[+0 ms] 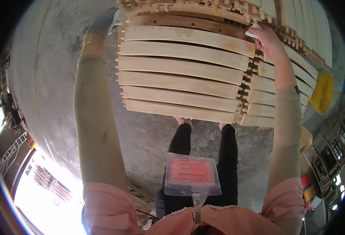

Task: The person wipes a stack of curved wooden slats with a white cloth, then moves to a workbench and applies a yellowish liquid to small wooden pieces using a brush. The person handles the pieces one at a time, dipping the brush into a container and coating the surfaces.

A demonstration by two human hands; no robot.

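Observation:
My left hand [103,22], in a grey-blue glove, is at the left end of the stacked wooden slats. A piece of white cloth [117,18] shows at its fingers, which are partly hidden. At the slats' other end, my bare right hand [270,42] is closed round a folded white cloth [255,33]. Between the two hands runs a darker brown slat [192,24] with small round holes, lower than the pale ones. Nearer to me lie several pale, slightly curved slats [180,62] side by side, with round pegs at their ends.
More pegged slats [266,88] lie to the right, and others [303,23] at the far right. A yellow bucket [322,92] stands beside them. Grey concrete floor [59,86] stretches on the left. A badge [192,172] hangs at my chest.

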